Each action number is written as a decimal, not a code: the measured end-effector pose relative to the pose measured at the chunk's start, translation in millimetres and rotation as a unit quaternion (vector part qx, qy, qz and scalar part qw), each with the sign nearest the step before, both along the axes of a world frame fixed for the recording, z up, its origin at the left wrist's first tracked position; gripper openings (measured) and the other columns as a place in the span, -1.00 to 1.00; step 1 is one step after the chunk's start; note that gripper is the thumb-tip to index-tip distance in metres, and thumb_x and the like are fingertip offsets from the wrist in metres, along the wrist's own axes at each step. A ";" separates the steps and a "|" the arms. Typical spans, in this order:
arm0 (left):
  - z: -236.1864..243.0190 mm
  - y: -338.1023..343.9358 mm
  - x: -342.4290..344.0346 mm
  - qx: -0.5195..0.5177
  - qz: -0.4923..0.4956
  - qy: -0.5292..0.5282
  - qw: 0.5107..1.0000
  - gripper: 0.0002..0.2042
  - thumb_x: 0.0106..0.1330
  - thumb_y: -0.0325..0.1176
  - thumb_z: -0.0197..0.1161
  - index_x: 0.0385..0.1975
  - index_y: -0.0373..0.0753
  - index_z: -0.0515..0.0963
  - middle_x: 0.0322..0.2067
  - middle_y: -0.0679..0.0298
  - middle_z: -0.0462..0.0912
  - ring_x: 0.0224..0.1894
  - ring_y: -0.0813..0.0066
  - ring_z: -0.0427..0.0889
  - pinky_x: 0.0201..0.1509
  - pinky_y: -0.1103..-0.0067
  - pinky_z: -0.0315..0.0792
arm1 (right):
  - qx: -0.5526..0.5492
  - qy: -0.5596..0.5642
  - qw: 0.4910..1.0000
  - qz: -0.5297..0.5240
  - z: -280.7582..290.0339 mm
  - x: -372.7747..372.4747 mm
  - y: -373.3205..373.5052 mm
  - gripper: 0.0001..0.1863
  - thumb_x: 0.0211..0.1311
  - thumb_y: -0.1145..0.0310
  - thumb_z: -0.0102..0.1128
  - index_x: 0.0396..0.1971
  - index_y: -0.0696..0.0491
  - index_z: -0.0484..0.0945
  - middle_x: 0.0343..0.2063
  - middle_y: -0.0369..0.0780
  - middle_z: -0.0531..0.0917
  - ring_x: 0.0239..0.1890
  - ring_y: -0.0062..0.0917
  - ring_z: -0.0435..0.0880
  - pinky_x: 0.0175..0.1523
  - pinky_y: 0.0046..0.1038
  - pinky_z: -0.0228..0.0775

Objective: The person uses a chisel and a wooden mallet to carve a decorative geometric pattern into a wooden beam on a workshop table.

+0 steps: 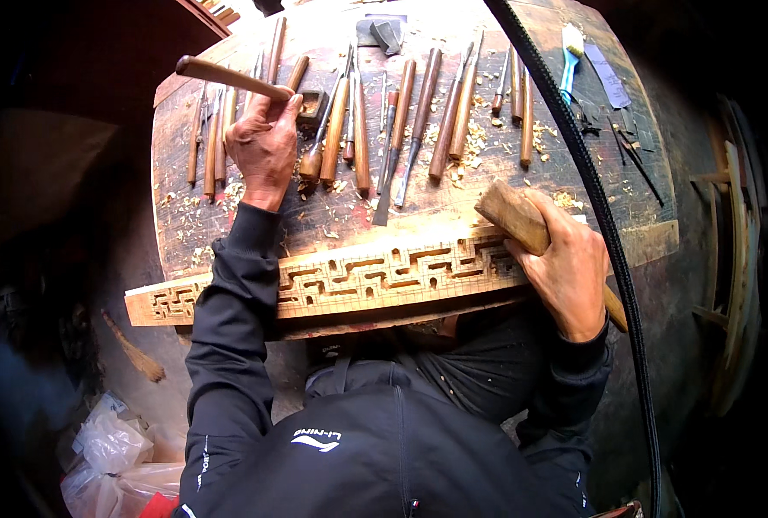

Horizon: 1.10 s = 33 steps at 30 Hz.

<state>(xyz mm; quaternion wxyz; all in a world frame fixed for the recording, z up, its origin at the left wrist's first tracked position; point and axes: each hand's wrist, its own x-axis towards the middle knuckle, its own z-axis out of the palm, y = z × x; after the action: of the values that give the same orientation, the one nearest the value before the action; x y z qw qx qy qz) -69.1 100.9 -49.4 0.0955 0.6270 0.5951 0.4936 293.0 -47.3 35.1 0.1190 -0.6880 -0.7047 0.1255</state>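
Observation:
My left hand (261, 151) grips a wooden-handled tool (224, 73), held crosswise above the rows of chisels, beside a small dark square block (313, 108); the tool's far end by my fingers is hard to make out. My right hand (565, 268) is closed around a wooden mallet (514, 216) over the right part of the board. The long pale board (358, 289), carved with a stepped fretwork of grooves, holes and pencilled grid lines, lies along the bench's near edge. My left sleeve crosses it and hides part of the pattern.
Several chisels (423, 112), wood shavings, a dark metal piece (387, 34), a blue-handled brush (571, 60) and paper strips cover the bench (185, 224). A thick black cord (574, 142) runs diagonally on the right. A broom (133, 350) and plastic bags (116, 466) lie lower left; planks (725, 259) stand right.

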 end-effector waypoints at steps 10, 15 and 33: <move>-2.4 -1.0 -11.8 0.016 0.016 -0.046 0.999 -0.88 0.42 -0.43 0.47 -0.14 -0.29 0.77 -0.32 0.21 0.87 -0.26 0.49 0.83 -0.12 0.56 0.63 | 0.031 0.010 0.999 0.015 -0.7 -4.3 1.8 -0.43 0.04 0.29 0.60 0.13 -0.07 0.67 -0.16 -0.09 0.80 -0.11 -0.07 0.80 -0.03 -0.12 0.60; 38.9 -56.0 11.1 -0.001 -0.095 -0.175 0.980 -0.92 0.55 -0.51 0.29 -0.08 -0.35 0.64 -0.26 0.17 0.82 -0.21 0.43 0.82 -0.04 0.50 0.74 | 0.025 0.002 1.000 0.007 -3.8 0.7 -1.8 -0.44 0.04 0.29 0.61 0.11 -0.06 0.67 -0.17 -0.08 0.80 -0.11 -0.05 0.79 -0.03 -0.12 0.60; 10.8 -207.3 71.1 -0.155 -0.128 -0.405 0.892 -0.68 0.50 -0.66 0.30 0.21 -0.43 0.54 -0.11 0.14 0.80 0.00 0.36 0.80 0.16 0.52 0.64 | 0.004 0.087 0.996 0.015 -9.7 3.5 0.0 -0.40 0.03 0.43 0.59 0.14 0.07 0.62 -0.09 0.00 0.78 -0.02 -0.02 0.78 0.09 -0.18 0.58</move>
<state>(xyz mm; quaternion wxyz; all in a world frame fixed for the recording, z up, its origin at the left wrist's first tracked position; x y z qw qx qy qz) 2.0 -106.4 -38.6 0.4867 0.4210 0.4884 0.5893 296.5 -47.3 25.4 0.1810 -0.6635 -0.7023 0.1837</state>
